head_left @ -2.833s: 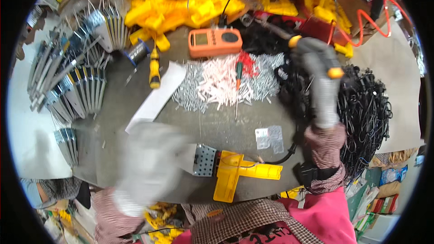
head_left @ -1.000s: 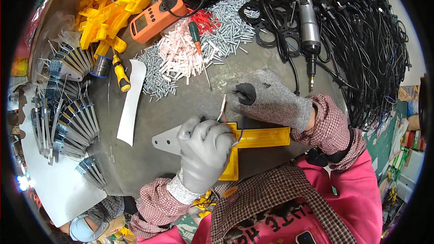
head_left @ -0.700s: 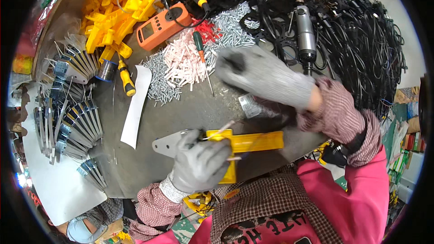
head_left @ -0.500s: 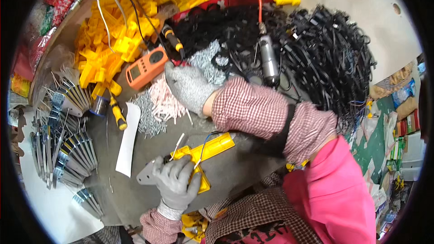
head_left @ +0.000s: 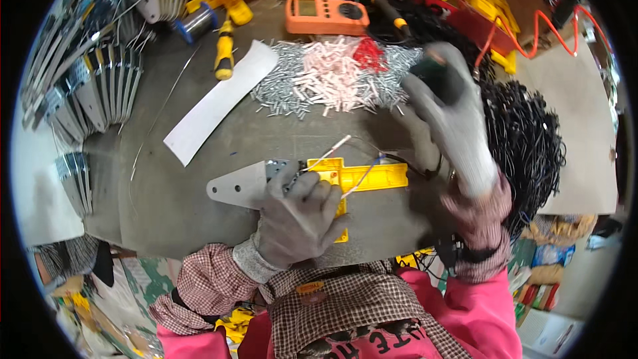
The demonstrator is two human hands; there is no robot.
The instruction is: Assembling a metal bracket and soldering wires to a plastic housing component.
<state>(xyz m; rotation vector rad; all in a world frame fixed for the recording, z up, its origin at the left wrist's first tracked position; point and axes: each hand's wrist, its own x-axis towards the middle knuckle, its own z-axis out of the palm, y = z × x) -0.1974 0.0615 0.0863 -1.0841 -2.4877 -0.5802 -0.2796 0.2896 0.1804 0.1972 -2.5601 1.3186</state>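
My left hand (head_left: 302, 213), in a grey glove, presses its fingers over a yellow plastic housing (head_left: 375, 177) and the end of a grey tapered metal plate (head_left: 239, 185). A white-sleeved wire (head_left: 330, 151) and a second thin wire (head_left: 362, 177) stick up from the housing. Raised to the right of the small-parts pile, my gloved right hand (head_left: 452, 110) has its fingers curved around a dark gap. Motion blurs it, so whether anything is held there cannot be made out.
Silver, pink and red small sleeves (head_left: 332, 76) lie beyond the housing. An orange meter (head_left: 325, 15), yellow-handled screwdriver (head_left: 224, 50), solder spool (head_left: 197, 22) and white strip (head_left: 219, 103) lie around them. Black cables (head_left: 525, 153) heap at right; metal plates (head_left: 100, 86) stand at left.
My right hand has moved right, from the small sleeves by the meter. The view has turned and shifted. My left hand stays on the housing and metal plate.
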